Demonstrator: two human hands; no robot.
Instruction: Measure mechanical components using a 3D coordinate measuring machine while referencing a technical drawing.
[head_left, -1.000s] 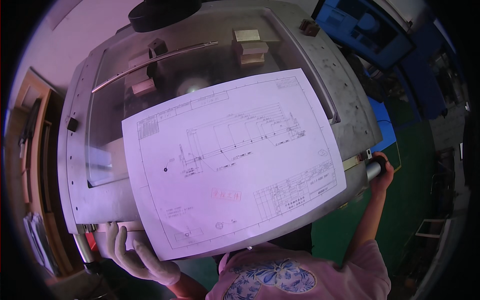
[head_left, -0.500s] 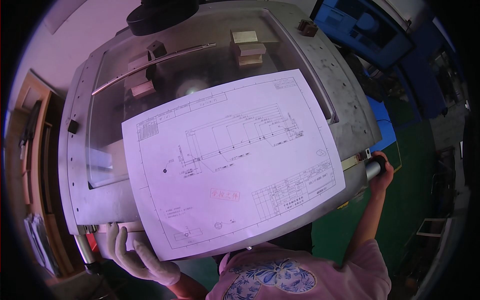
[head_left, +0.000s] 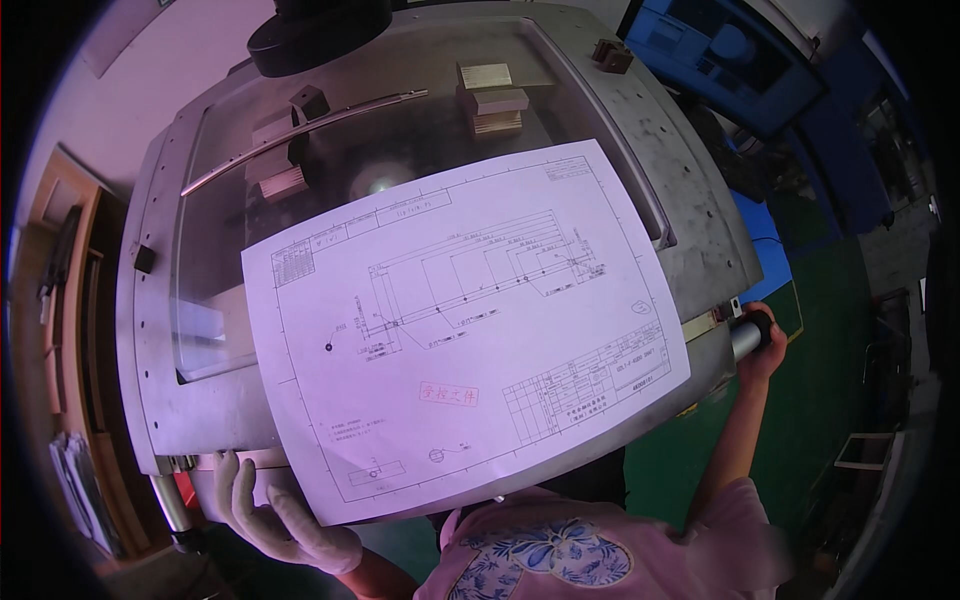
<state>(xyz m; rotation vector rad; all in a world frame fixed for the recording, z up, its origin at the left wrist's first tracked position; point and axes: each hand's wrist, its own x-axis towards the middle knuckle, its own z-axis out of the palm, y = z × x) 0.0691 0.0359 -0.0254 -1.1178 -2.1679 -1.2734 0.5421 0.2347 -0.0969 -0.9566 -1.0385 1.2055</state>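
My left hand [head_left: 275, 520], in a white glove, is at the near left edge of the metal stage [head_left: 155, 400], its fingers stretched out and apart. My bare right hand [head_left: 768, 345] is wrapped round a black knob [head_left: 755, 328] on a silver shaft at the stage's near right corner. A large printed drawing sheet [head_left: 400, 360] with a red stamp lies over the near half of the stage, its lower left corner close to my left hand. Beyond it, a thin metal rod [head_left: 345, 113] rests slanted across a block [head_left: 283, 181] on the glass.
A stacked metal block [head_left: 495, 100] stands right of the rod. A dark round lens housing [head_left: 318, 38] hangs over the far edge. Small brown blocks sit on the frame, one [head_left: 612, 56] at far right. A monitor [head_left: 725, 60] stands beyond; a wooden shelf [head_left: 90, 350] is at left.
The lens housing, rod and blocks appear very slightly further left in the picture. Both hands keep their places, and the drawing sheet stays almost where it was.
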